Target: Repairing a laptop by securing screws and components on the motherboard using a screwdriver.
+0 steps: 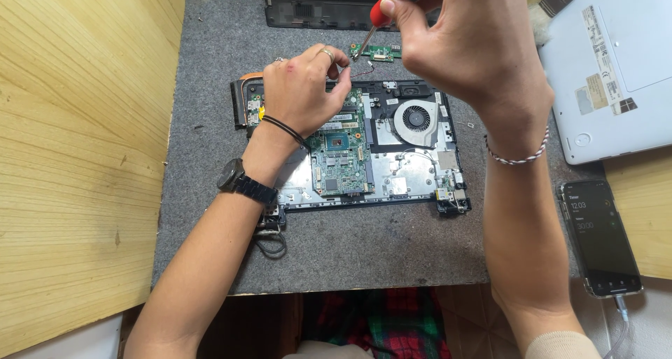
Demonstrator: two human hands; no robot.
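An opened laptop base (392, 184) lies on a grey felt mat (336, 247), its green mainboard (341, 156) and round cooling fan (416, 117) exposed. My left hand (304, 86) rests curled over the board's upper left, fingertips pinched near a thin red wire (360, 72). Raised above the base's top edge, my right hand (462, 44) grips a red-handled screwdriver (378, 12), its shaft slanting down-left toward a small green circuit board (378, 51) lying on the mat.
A closed white laptop (616, 72) sits upside down at the right. A phone (600, 236) with a lit screen lies at lower right, cable attached. A black laptop cover (315, 9) is at the top. Wooden walls (77, 156) close in the left side.
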